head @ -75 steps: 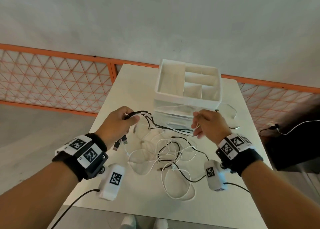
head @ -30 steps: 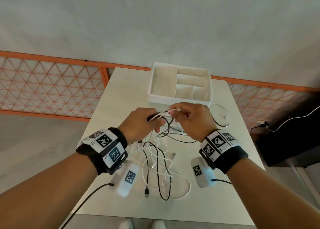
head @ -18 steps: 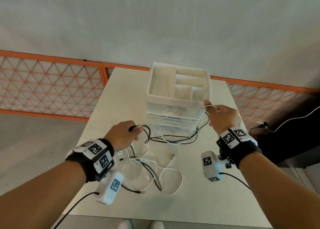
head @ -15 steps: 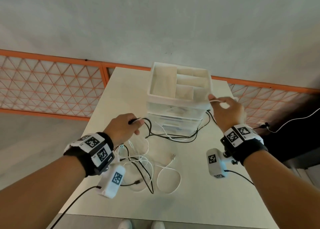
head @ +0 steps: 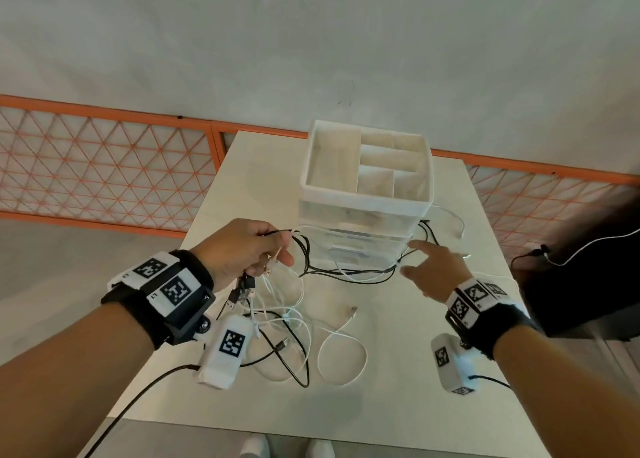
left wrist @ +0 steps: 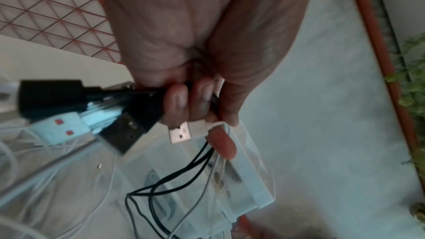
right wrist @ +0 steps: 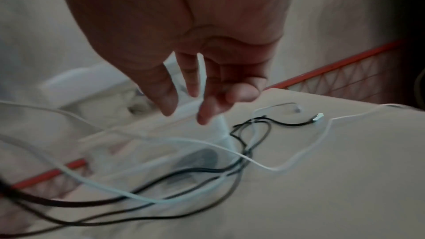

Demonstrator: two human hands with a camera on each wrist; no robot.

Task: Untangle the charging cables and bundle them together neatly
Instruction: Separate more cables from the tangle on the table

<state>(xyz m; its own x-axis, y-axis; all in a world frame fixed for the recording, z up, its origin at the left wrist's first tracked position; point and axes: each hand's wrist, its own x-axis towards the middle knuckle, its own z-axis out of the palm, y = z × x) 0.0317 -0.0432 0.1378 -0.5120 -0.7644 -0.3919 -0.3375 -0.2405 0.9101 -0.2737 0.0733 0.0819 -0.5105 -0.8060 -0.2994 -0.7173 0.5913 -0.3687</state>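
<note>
White tabletop [head: 398, 405], pale wall behind, orange lattice railing [head: 104, 167] along the far side. Left to right:

Left hand [head: 239, 250] raised above the table, fingers curled tight round a bunch of charging cables [head: 277, 319] near their plug ends. Left wrist view: black USB-A plug [left wrist: 128, 130], white USB plug with red marks [left wrist: 62, 126] and a smaller white USB plug [left wrist: 181, 132] stick out of the fist; black and white leads run on past the fingertips. Head view: plugs hang just below the hand, rest of the cables lie in loose overlapping loops on the table under it, still tangled. One white loop [head: 343, 357] with a free connector lies just to the right of the pile.

Centre: white drawer organizer [head: 367, 194], open compartments on top, translucent drawers below. Black and white strands [head: 349, 274] run from the left hand along its front base and round its right side.

Right hand [head: 433, 267] hovers above those strands beside the organizer, fingers spread and relaxed, holding nothing. Right wrist view: fingertips [right wrist: 204, 114] clear of the cables below; one black lead ends in a small connector [right wrist: 318, 116] on the table.
</note>
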